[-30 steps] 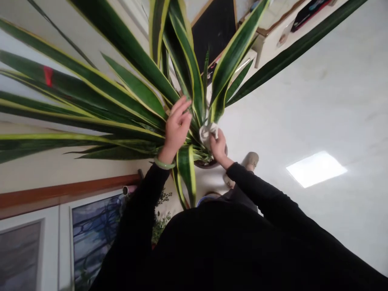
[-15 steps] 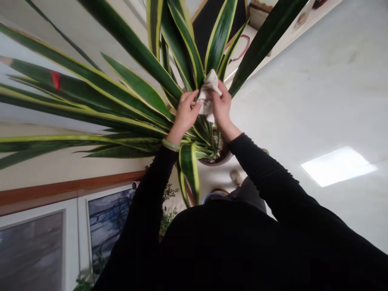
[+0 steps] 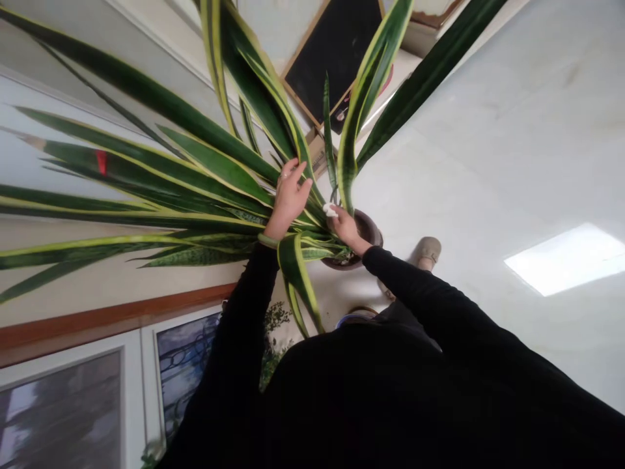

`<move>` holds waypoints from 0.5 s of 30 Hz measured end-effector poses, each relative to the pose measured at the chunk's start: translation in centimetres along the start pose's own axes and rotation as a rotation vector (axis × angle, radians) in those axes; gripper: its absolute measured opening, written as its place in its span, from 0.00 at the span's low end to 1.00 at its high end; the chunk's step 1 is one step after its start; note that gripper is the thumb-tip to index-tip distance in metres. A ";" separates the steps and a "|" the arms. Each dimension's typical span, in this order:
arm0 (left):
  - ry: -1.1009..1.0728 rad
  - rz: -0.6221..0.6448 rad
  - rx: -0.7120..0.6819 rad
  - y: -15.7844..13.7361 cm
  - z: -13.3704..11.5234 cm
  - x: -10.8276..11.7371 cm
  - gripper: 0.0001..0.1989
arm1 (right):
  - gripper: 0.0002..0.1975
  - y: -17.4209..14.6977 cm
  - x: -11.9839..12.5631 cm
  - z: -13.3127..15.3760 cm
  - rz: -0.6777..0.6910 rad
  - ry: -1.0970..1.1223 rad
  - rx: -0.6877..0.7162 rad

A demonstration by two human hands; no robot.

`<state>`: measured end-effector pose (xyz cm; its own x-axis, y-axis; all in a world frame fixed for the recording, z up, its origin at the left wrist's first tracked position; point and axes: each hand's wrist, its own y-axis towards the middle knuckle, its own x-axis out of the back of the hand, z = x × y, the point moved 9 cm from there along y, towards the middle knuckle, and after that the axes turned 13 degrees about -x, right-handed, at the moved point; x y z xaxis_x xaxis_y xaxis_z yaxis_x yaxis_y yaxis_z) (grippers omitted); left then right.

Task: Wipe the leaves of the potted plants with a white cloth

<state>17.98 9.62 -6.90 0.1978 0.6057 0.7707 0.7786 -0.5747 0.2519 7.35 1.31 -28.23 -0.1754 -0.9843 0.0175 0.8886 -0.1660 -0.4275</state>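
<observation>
A large snake plant [image 3: 219,156] with long, yellow-edged green leaves fans out in front of me from a round brown pot [image 3: 374,228]. Low among the leaf bases, my right hand [image 3: 346,228] is closed on a small white cloth [image 3: 331,210], most of it hidden in the fingers. My left hand [image 3: 289,198] rests against the leaves to the left, its thumb and fingers apart and the palm turned away from me. A ring and a pale green bangle [image 3: 268,241] are on that arm.
Behind the plant leans a wood-framed blackboard [image 3: 336,58]. White-framed glass doors [image 3: 131,384] are at lower left. My shoe [image 3: 428,249] stands on the pale glossy floor [image 3: 488,169] beside the pot. A red ribbon [image 3: 101,161] marks one left-hand leaf.
My right hand has moved down toward the pot with the cloth. The left hand has come off the cloth and lowered onto the leaves. Several upper leaves have shifted apart.
</observation>
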 end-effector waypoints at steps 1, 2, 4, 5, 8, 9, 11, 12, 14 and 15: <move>0.019 0.002 -0.004 -0.2 0.2 0.0 0.31 | 0.24 0.1 0.1 -0.7 0.004 -0.011 -0.020; 0.037 0.000 -0.009 -0.4 0.3 0.1 0.31 | 0.23 0.2 0.3 -1.2 0.004 -0.015 -0.037; 0.070 -0.004 -0.018 -0.6 0.5 0.3 0.32 | 0.22 0.2 0.6 -2.4 0.002 -0.019 -0.068; 0.082 -0.002 -0.020 -0.6 0.6 0.3 0.33 | 0.21 0.2 0.7 -3.1 0.001 -0.023 -0.090; 0.097 0.009 -0.013 -0.6 0.7 0.4 0.36 | 0.15 -0.4 1.0 -5.4 -0.003 -0.040 -0.180; 0.091 0.009 -0.009 -0.6 0.5 0.5 0.37 | 0.13 -0.7 1.0 -6.1 -0.006 -0.043 -0.211; 0.061 -0.003 -0.002 -0.6 0.0 0.7 0.38 | 0.10 -1.4 1.1 -7.2 -0.017 -0.040 -0.258; 0.044 -0.014 0.000 -0.7 -0.4 0.8 0.38 | 0.10 -1.7 1.1 -7.4 -0.026 -0.032 -0.269; 0.018 -0.037 -0.002 -1.2 -1.4 1.1 0.34 | 0.12 -2.2 1.0 -7.0 -0.046 0.000 -0.262; 0.006 -0.047 0.003 -1.6 -1.7 1.3 0.32 | 0.13 -2.3 0.9 -6.4 -0.054 0.022 -0.242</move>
<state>15.94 10.38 -5.34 0.1573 0.6288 0.7615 0.7889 -0.5438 0.2861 2.42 1.14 -33.05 -0.2312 -0.9725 0.0274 0.7510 -0.1963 -0.6305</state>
